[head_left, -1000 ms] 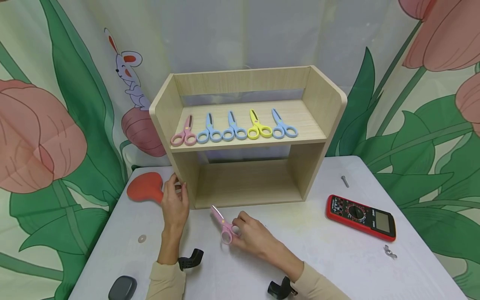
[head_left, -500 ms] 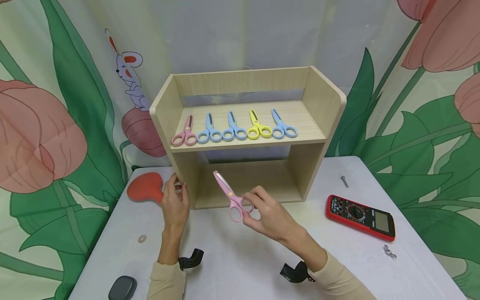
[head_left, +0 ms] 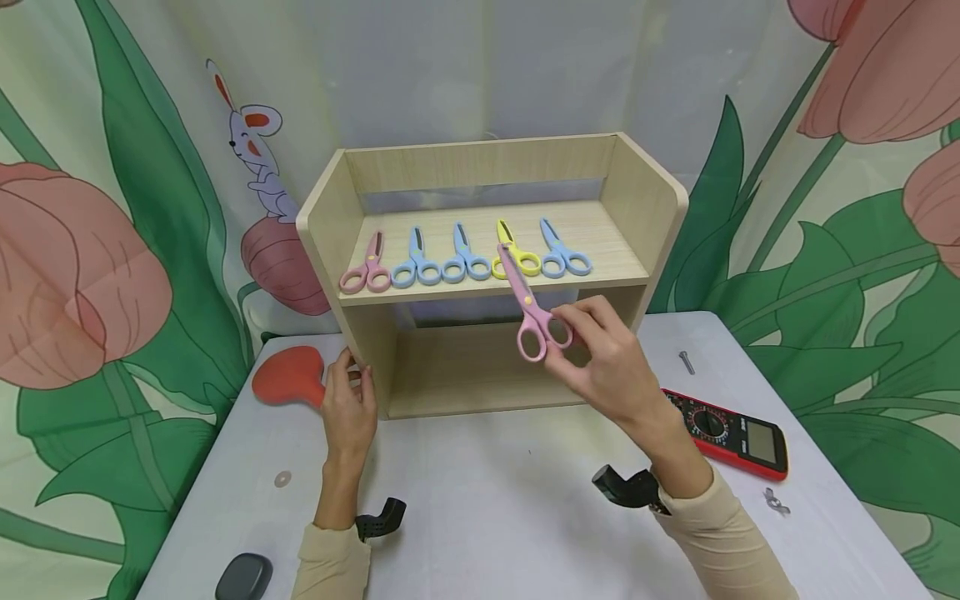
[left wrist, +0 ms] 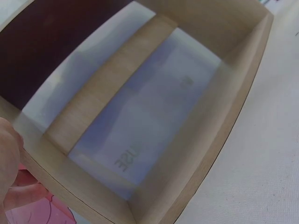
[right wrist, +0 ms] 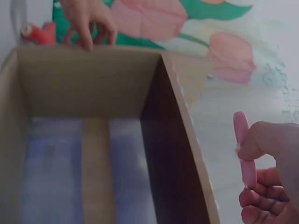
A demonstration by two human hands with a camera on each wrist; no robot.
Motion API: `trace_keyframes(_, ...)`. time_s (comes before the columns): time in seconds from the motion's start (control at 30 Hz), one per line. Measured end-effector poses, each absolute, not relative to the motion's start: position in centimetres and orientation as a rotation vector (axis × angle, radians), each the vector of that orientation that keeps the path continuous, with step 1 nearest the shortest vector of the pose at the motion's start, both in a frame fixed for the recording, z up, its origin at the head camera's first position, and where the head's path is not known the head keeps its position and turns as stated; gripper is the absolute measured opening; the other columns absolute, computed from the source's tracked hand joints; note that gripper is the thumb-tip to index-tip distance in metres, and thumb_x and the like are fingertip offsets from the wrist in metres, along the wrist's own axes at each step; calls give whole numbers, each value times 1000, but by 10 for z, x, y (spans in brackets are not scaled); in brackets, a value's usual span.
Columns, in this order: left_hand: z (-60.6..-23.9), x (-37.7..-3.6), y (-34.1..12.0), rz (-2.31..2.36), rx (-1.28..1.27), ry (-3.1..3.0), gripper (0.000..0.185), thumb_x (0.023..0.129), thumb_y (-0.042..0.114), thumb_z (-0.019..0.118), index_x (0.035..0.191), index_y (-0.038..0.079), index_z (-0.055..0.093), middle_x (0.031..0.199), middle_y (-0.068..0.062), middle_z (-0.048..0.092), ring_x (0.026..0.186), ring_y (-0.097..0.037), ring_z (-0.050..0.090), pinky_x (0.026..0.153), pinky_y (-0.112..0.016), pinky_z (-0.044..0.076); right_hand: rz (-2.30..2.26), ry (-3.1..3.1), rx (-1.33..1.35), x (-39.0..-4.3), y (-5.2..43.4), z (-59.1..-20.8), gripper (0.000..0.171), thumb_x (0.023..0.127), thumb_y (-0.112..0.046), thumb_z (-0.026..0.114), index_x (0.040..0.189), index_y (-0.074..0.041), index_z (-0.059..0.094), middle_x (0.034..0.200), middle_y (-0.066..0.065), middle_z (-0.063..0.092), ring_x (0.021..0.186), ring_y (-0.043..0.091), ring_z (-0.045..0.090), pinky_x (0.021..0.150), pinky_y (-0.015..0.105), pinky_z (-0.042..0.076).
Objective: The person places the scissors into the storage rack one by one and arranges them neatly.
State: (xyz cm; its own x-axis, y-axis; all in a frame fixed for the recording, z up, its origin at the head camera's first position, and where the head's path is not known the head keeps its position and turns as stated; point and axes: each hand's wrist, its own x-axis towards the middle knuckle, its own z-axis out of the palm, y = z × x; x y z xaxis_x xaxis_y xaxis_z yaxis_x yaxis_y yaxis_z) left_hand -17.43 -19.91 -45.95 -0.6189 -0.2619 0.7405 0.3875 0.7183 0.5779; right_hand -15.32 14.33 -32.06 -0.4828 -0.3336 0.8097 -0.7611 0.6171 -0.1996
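My right hand (head_left: 611, 358) pinches a pair of pink scissors (head_left: 528, 302) by a finger loop, blades up and to the left. They are raised in front of the upper board of a light wooden shelf (head_left: 450, 407), their tip overlapping yellow scissors (head_left: 531, 263) in the head view. In the right wrist view the pink handle (right wrist: 241, 127) appears edge-on between thumb and fingers. My left hand (head_left: 350, 417) touches the shelf's left side panel from outside with its fingertips. On the upper board, pink scissors (head_left: 366, 273) lie at the left; several blue scissors (head_left: 416, 265) lie beside them in the row.
A red-orange object (head_left: 288, 375) lies beside my left hand. To the right are a red multimeter (head_left: 731, 433), a bolt (head_left: 686, 362) and a wing nut (head_left: 776, 502). A small round disc (head_left: 282, 479) and a dark grey object (head_left: 244, 577) are at the left.
My right hand has lifted the pink scissors from near the tabletop and carried them up and right to the upper board's height. The left hand stays at the side panel.
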Motion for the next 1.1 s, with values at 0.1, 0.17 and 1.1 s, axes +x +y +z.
trace_keyframes(0.1,-460,-175,-199,-929,-98,-2037,39,96,0,62,133,-5,52,109,-24,62,89,-35,70,67,-46,62,708,-2105,774,-159,153,-310,32,80,-6,76,109,4,69,98,15,57,77,15,53,64,11,43)
trace_keyframes(0.17,-461,-175,-199,-929,-98,-2035,39,96,0,62,133,-5,52,109,-24,62,89,-35,70,67,-46,62,700,-2124,718,-163,159,-305,32,81,-9,77,110,3,69,99,15,57,78,16,52,65,10,40)
trace_keyframes(1.1,-461,-174,-199,-934,-90,-2045,39,96,2,63,133,-3,52,111,-25,62,91,-35,69,69,-47,63,704,-2281,200,-183,191,-294,29,94,-17,69,107,9,68,105,24,54,88,34,57,83,55,60)
